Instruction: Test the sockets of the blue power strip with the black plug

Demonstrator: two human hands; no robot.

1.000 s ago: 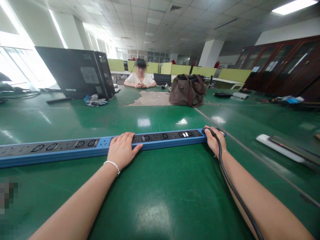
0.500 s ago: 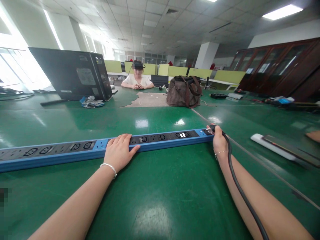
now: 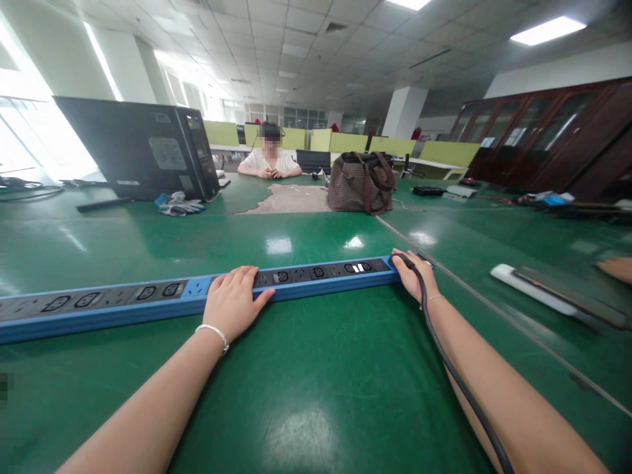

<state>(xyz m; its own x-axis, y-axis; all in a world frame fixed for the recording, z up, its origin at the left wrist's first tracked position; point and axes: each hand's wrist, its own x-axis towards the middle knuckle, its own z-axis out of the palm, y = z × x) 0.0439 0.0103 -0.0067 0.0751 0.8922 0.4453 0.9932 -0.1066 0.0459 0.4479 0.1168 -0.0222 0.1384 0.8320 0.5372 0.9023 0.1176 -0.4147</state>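
Observation:
A long blue power strip (image 3: 316, 283) with black sockets lies across the green table. My left hand (image 3: 237, 299) rests over its middle, fingers on the top face and thumb stretched out to the right. At the strip's right end, my right hand (image 3: 417, 275) is wrapped over a black plug (image 3: 402, 261), whose cable (image 3: 444, 355) runs down along my right forearm. The plug's tip is hidden, so whether it sits in a socket cannot be made out.
A black computer case (image 3: 138, 148) and gloves (image 3: 178, 204) stand at the back left. A brown bag (image 3: 360, 183) is at the back centre, near a seated person (image 3: 270, 158). A white bar-shaped object (image 3: 533, 289) and another person's hand (image 3: 615, 268) are at the right.
My right hand has moved left onto the strip's right end, with the plug and cable. My left hand has stayed in place on the strip.

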